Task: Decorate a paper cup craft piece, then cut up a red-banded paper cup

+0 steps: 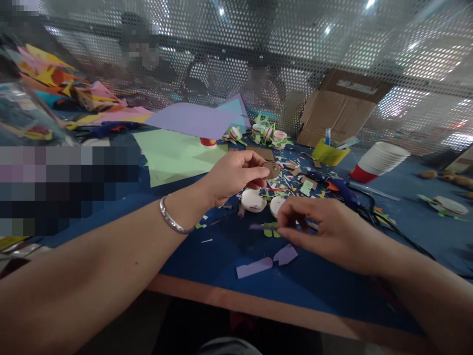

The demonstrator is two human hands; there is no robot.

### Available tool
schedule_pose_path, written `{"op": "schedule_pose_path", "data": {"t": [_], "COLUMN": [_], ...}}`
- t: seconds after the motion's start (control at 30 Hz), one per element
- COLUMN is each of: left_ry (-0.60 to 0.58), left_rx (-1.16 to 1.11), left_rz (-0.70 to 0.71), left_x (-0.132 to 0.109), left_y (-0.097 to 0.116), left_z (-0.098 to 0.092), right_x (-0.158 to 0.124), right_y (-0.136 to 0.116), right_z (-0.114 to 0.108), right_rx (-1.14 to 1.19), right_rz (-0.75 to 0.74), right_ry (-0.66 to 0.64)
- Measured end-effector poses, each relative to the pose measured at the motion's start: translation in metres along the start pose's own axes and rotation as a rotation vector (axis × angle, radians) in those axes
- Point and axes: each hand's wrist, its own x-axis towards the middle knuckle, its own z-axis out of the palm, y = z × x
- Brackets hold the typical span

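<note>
My left hand is closed in a pinch on a small brown cardboard piece, held just above the blue table. My right hand is closed too, pinching a thin purple paper strip low over the table. Two white round cup pieces lie between the hands. Two purple paper scraps lie on the table in front of my right hand. A silver bangle is on my left wrist.
Green paper sheets and a purple sheet lie at the back left. A blue glue gun with its cable, a stack of red and white cups, a yellow box, a cardboard box and paper scraps lie to the right. A perforated screen stands behind.
</note>
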Motion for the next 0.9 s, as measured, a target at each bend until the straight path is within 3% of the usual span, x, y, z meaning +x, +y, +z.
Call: {"op": "schedule_pose_path", "data": {"t": [0.13, 0.23, 0.43, 0.9], "left_ry": [-0.009, -0.034, -0.074, -0.167], "left_rx": [0.035, 0.078, 0.068, 0.085], "left_rz": [0.022, 0.029, 0.028, 0.063], "left_x": [-0.001, -0.002, -0.005, -0.006], "left_y": [0.001, 0.002, 0.003, 0.000], "left_z": [0.001, 0.002, 0.004, 0.005], "right_x": [0.001, 0.002, 0.006, 0.009], "right_y": [0.012, 0.024, 0.040, 0.040], "right_z": [-0.016, -0.025, -0.029, -0.026], "right_rx": [0.043, 0.033, 0.133, 0.154], "right_rz": [0.056, 0.144, 0.216, 0.220], "right_ry": [0.298, 0.400, 0.354, 0.311]}}
